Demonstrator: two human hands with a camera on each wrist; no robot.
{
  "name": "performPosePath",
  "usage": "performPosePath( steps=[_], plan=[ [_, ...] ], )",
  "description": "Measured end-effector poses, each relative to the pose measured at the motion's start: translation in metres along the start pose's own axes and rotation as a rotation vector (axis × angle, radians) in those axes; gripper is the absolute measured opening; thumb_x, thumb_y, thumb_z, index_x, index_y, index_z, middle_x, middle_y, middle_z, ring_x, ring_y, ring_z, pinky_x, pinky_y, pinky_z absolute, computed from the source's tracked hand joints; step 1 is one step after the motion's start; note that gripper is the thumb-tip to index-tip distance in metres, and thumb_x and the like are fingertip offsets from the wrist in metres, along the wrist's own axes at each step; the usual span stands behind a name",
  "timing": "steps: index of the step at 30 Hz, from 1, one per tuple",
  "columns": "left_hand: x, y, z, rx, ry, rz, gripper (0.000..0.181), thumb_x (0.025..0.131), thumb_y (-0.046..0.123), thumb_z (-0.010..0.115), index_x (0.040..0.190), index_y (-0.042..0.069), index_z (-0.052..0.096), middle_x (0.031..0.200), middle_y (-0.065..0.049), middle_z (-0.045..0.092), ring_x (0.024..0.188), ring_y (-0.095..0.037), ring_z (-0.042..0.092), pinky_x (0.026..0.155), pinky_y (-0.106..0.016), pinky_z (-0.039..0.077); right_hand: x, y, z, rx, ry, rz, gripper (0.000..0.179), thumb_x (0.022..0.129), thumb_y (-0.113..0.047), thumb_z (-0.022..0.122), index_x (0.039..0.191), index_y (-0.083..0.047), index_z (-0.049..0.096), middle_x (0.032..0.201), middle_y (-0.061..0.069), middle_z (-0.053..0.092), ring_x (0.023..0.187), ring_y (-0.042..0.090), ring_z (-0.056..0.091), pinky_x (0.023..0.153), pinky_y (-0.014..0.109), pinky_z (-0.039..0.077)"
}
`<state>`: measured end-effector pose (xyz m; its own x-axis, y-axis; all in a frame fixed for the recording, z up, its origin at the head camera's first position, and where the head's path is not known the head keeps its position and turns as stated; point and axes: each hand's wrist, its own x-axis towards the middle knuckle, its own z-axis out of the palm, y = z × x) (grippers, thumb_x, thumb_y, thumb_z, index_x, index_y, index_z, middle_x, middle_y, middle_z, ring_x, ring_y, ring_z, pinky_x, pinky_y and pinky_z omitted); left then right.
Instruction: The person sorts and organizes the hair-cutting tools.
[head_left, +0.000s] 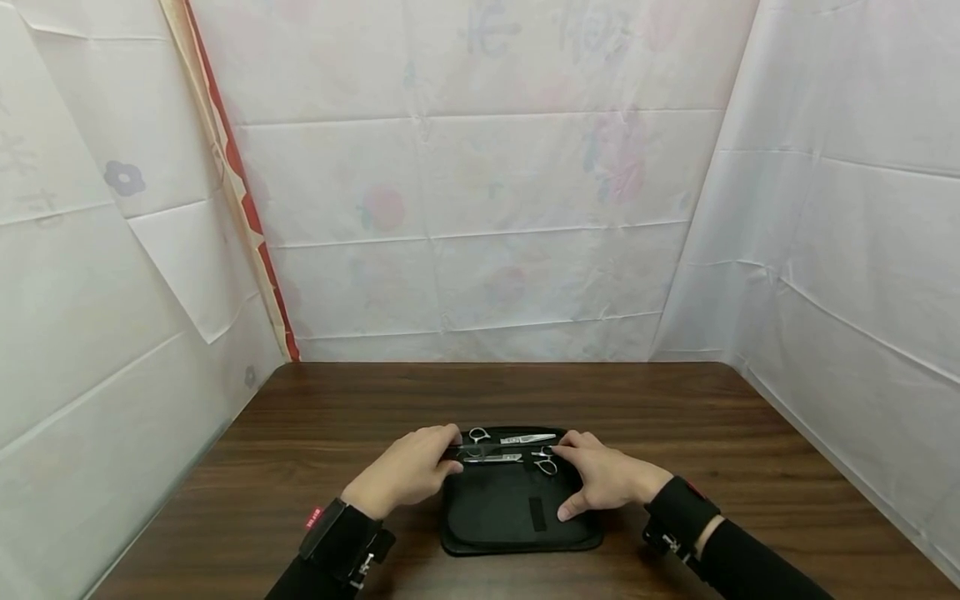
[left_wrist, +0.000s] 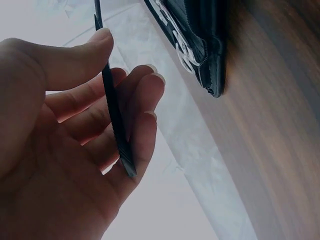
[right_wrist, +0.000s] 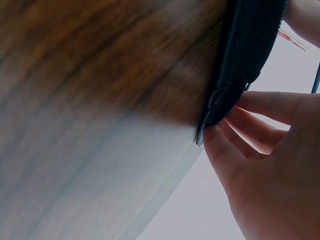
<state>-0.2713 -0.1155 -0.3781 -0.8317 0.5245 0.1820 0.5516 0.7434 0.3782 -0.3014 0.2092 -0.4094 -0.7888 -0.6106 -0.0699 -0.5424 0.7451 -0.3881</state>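
Observation:
A black zip case (head_left: pixel 491 504) lies unfolded on the wooden table. Two pairs of silver scissors sit near its far side: the upper scissors (head_left: pixel 527 438) have their ring at the left, the lower scissors (head_left: pixel 546 467) at the right. My left hand (head_left: pixel 411 468) is at the case's upper left and pinches a thin black comb (left_wrist: pixel 116 112) between thumb and fingers. Over the right side of the case, my right hand (head_left: pixel 603 477) has its thumb on the black inside and its fingertips by the far right edge. In the right wrist view, extended fingers (right_wrist: pixel 222 150) touch the case edge.
The dark wooden table (head_left: pixel 337 400) extends around the case. White printed sheeting (head_left: pixel 480 183) hangs behind it and at both sides. A black strap (head_left: pixel 537 514) lies on the near part of the case.

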Motion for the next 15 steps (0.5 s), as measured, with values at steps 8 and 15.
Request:
performPosePath(
  steps=[8, 15],
  plan=[
    [-0.003, -0.001, -0.007, -0.088, -0.054, -0.015, 0.017, 0.094, 0.008, 0.073, 0.108, 0.002, 0.066, 0.1, -0.007, 0.068, 0.084, -0.016, 0.061, 0.076, -0.042, 0.052, -0.001, 0.0, -0.001, -0.014, -0.001, -0.006, 0.097, 0.078, -0.052, 0.085, 0.148, 0.002, 0.048, 0.138, 0.005, 0.045, 0.127, 0.026, 0.042, 0.102, 0.049, 0.044],
    [-0.006, -0.003, -0.013, -0.102, -0.099, -0.036, 0.015, 0.092, 0.007, 0.075, 0.103, 0.004, 0.066, 0.094, -0.002, 0.065, 0.08, -0.015, 0.057, 0.072, -0.04, 0.049, 0.0, -0.001, 0.0, -0.014, -0.009, 0.003, 0.096, 0.078, -0.051, 0.085, 0.149, 0.002, 0.047, 0.137, 0.004, 0.045, 0.127, 0.025, 0.042, 0.102, 0.049, 0.044]
  ],
)
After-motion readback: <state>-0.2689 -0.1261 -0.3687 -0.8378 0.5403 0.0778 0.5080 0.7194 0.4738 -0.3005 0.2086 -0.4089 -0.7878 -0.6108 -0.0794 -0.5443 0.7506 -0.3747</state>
